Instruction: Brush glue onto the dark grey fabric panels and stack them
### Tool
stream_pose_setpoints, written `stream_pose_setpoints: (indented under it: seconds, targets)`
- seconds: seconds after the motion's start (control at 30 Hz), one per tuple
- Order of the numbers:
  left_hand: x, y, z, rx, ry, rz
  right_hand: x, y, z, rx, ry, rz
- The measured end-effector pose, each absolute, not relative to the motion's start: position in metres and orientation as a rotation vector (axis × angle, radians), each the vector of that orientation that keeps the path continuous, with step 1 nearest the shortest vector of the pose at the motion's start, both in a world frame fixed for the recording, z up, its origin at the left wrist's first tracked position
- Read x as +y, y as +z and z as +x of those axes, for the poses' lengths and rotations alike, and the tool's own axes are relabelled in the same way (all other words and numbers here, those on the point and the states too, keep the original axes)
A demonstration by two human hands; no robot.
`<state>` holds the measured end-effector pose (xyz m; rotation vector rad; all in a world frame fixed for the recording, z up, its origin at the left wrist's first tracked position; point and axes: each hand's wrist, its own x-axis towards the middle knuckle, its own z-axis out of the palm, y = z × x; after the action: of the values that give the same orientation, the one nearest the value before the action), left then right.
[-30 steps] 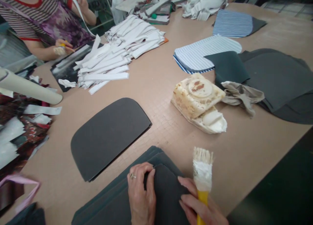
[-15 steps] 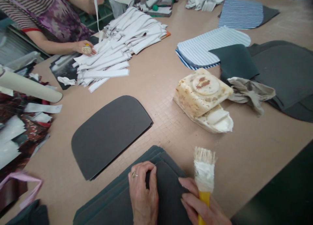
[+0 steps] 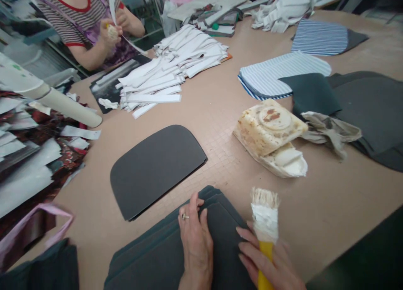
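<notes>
My left hand (image 3: 195,241) lies on a stack of dark grey pieces (image 3: 163,252) at the table's near edge, fingers stretched out flat on the top piece. My right hand (image 3: 267,262) rests on the same stack and grips the yellow handle of a glue brush (image 3: 265,223), whose white-coated bristles point up and away. A single dark grey rounded piece (image 3: 157,168) lies just beyond the stack. A crusted glue tub (image 3: 272,134) sits to the right of it.
Across the table a person in a striped top (image 3: 78,13) handles a white strip. White strips (image 3: 170,71) are piled in the middle, striped fabric pieces (image 3: 277,74) and dark sheets (image 3: 368,105) at the right, a crumpled rag (image 3: 333,130), a cardboard tube (image 3: 63,107) and scraps at the left.
My left hand's fingers have uncurled from the top piece's edge and now lie flat. The view has shifted right. The other person has lifted both hands to a strip.
</notes>
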<state>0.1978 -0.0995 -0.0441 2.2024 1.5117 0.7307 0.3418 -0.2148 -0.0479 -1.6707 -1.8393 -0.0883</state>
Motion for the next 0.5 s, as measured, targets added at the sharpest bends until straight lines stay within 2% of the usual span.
stream_pose_setpoints:
  seconds: [0.17,0.37,0.5]
  targets:
    - [-0.106,-0.043,0.199,1.502,0.746,2.162,-0.2,-0.041,0.323,-1.843,0.078,-1.513]
    - [-0.128,-0.015,0.181,1.442,0.808,2.08,-0.201,-0.086,0.31,-1.765,0.208,-1.479]
    - [-0.16,0.003,0.134,1.541,0.776,2.067,-0.204,-0.106,0.329,-1.846,0.218,-1.42]
